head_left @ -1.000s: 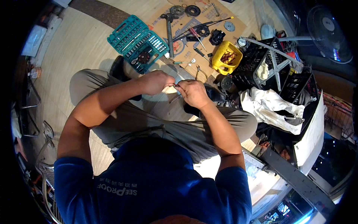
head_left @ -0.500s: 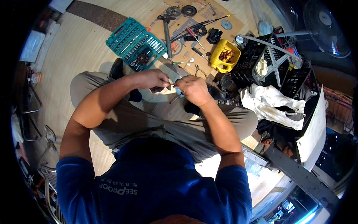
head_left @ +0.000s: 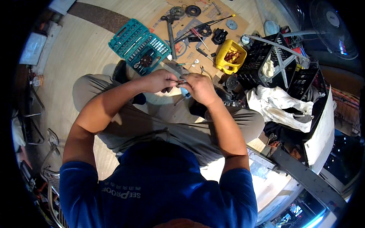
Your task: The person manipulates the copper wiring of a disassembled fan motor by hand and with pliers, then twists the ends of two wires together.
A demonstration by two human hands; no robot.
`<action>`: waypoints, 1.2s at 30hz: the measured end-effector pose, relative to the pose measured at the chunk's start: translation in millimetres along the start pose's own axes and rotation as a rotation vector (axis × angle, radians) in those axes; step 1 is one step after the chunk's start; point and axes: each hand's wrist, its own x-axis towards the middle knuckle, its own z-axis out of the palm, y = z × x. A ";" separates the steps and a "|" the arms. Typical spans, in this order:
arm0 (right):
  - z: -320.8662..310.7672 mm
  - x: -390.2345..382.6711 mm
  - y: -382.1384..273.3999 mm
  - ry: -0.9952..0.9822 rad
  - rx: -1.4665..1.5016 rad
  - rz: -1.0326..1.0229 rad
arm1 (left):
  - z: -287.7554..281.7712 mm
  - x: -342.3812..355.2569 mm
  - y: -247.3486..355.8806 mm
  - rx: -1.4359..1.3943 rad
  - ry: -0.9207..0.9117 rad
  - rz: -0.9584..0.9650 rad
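Note:
My left hand [head_left: 159, 80] and my right hand [head_left: 199, 87] meet above the floor between my bent legs, both pinching a small thin part [head_left: 180, 82] that is too small to make out. Just below them lies a blue-handled tool [head_left: 184, 92], partly hidden by my fingers. Beyond them are pliers [head_left: 205, 72] on a cardboard sheet [head_left: 237, 11]. An open teal socket set [head_left: 125, 40] sits at the upper left of my hands.
The cardboard carries a hammer [head_left: 172, 38], screwdrivers [head_left: 199, 38], cables and round metal parts. To the right are a yellow cut-open jug [head_left: 224, 64], black crates [head_left: 251, 57], a white cloth [head_left: 277, 112] and a fan [head_left: 330, 30]. Metal tubing [head_left: 36, 136] stands at the left.
My hands have shifted slightly and changed their grip on the small part: half a second ago more of it showed between my fingertips; now they are closer together.

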 end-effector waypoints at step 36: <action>-9.4 0.5 -3.7 0.105 0.477 0.378 | 7.1 -17.5 29.3 0.576 0.394 0.454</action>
